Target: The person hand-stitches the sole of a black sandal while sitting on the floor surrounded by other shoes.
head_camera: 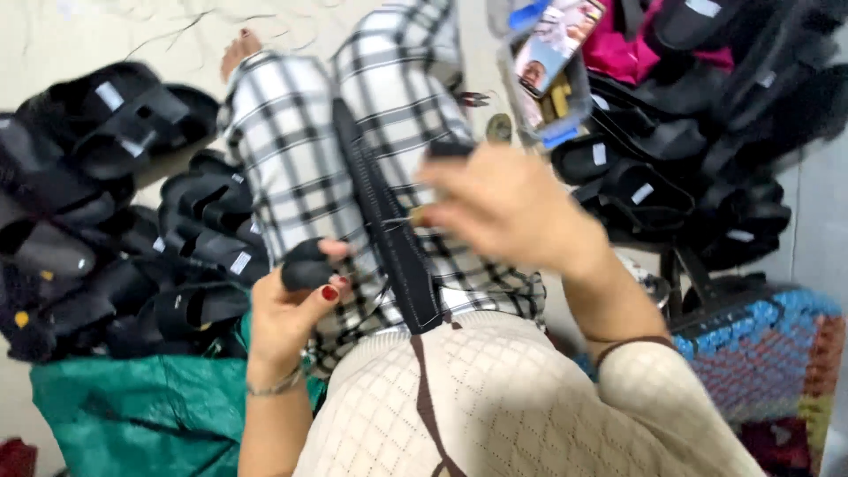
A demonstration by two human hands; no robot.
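The black strap (389,225) lies lengthwise along the person's lap, over the black-and-white checked trousers (300,150). It is long, narrow and dark, with a line of light stitching near its lower end.

The left hand (296,309) is closed around a small black piece (305,265), pinched between thumb and fingers just left of the strap. A thin bracelet (274,384) sits on that wrist.

The right hand (508,208) is blurred; it hovers over the strap's upper part with fingers bent toward it, and whether it grips anything cannot be told.

Piles of black sandals (115,124) lie on the floor to both sides. A green bag (132,415) sits at lower left, a crocheted cushion (760,353) at lower right.
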